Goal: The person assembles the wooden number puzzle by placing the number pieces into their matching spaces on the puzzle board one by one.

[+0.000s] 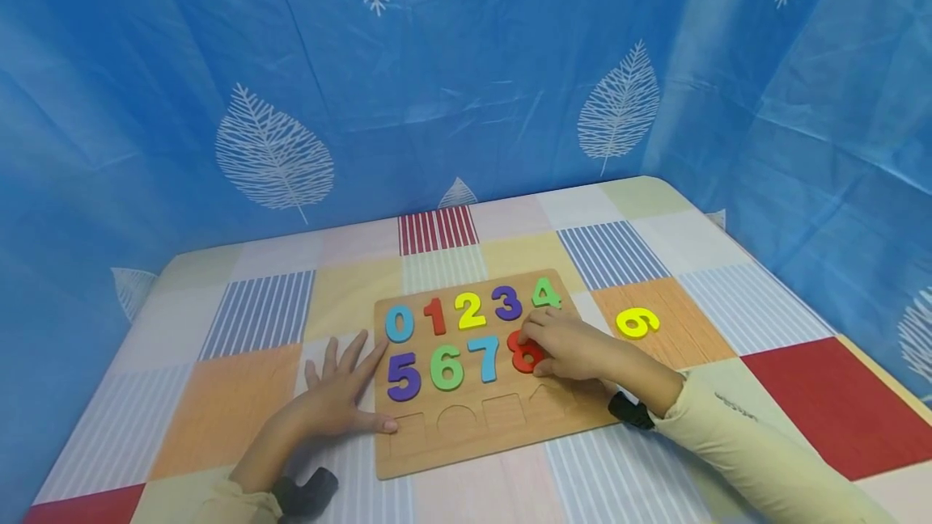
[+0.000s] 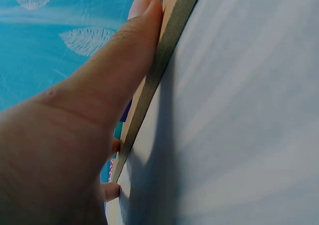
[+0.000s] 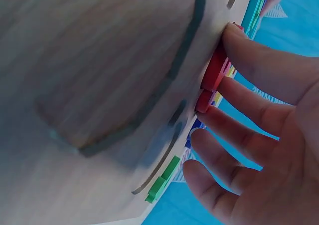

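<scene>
A wooden number board (image 1: 466, 447) lies on the patterned cloth. My right hand (image 1: 571, 346) pinches the red figure 8 (image 1: 518, 344) between thumb and fingertips at the right end of the board's second row. In the right wrist view the red 8 (image 3: 215, 68) stands proud of the board; whether it sits fully in its recess I cannot tell. At the board's left edge my left hand (image 1: 333, 397) lies with fingers spread, its thumb (image 2: 117, 65) resting on the board's rim. A yellow 9-shaped piece (image 1: 639, 311) lies on the cloth right of the board.
Coloured figures 0 to 4 fill the top row, with a purple 5 (image 1: 403, 378), green 6 (image 1: 437, 366) and blue 7 (image 1: 489, 362) below. Outlined recesses run along the board's near edge. A blue leaf-print curtain (image 1: 466, 103) hangs behind the table.
</scene>
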`<act>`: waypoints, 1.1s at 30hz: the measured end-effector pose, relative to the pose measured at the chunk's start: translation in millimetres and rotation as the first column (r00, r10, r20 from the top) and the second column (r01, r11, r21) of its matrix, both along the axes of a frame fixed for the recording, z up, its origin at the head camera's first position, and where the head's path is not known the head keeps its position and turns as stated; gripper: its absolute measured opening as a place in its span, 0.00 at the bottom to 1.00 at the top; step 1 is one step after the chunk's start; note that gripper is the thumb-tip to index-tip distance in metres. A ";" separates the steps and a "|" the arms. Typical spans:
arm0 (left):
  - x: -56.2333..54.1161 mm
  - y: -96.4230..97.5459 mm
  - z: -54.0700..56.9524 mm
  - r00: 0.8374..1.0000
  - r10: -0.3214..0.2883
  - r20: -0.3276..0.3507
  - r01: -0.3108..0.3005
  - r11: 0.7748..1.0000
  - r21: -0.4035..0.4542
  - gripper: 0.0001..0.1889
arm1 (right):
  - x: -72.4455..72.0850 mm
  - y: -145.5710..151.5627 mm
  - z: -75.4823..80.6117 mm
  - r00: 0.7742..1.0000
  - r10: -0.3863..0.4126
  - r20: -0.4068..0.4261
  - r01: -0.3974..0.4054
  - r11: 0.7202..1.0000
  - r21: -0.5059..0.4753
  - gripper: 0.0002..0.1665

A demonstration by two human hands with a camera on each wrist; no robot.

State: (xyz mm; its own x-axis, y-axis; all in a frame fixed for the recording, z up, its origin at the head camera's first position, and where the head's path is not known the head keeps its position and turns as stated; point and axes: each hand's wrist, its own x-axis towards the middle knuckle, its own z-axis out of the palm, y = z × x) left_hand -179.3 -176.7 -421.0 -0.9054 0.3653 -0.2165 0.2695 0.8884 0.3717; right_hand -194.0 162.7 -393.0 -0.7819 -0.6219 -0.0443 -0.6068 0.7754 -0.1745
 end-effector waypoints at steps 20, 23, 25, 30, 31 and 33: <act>-0.7 0.5 0.2 1.000 -0.005 -0.006 0.005 1.000 -0.003 0.60 | -2.9 111.1 3.5 0.963 -0.268 0.015 0.269 0.963 -0.029 0.34; -0.4 -1.8 1.5 1.000 0.009 0.004 -0.009 1.000 -0.011 0.60 | -3.5 122.2 -1.3 0.960 -0.277 0.031 0.278 0.960 -0.033 0.32; -0.1 -3.2 1.7 1.000 0.015 0.007 -0.015 1.000 -0.015 0.60 | -4.8 124.5 -4.7 0.959 -0.283 0.015 0.284 0.958 -0.034 0.30; -0.2 -4.6 -1.1 1.000 0.017 0.007 -0.017 1.000 -0.014 0.60 | -7.4 119.6 -7.2 0.930 -0.364 -0.059 0.364 0.931 -0.017 0.34; -0.2 -4.6 -1.5 1.000 0.017 0.008 -0.016 1.000 -0.010 0.60 | -7.5 117.9 -6.5 0.924 -0.379 -0.056 0.379 0.925 -0.017 0.36; 0.1 -4.3 -1.9 1.000 0.016 0.010 -0.016 1.000 -0.011 0.60 | -7.2 115.6 -3.7 0.920 -0.391 -0.004 0.391 0.920 -0.025 0.41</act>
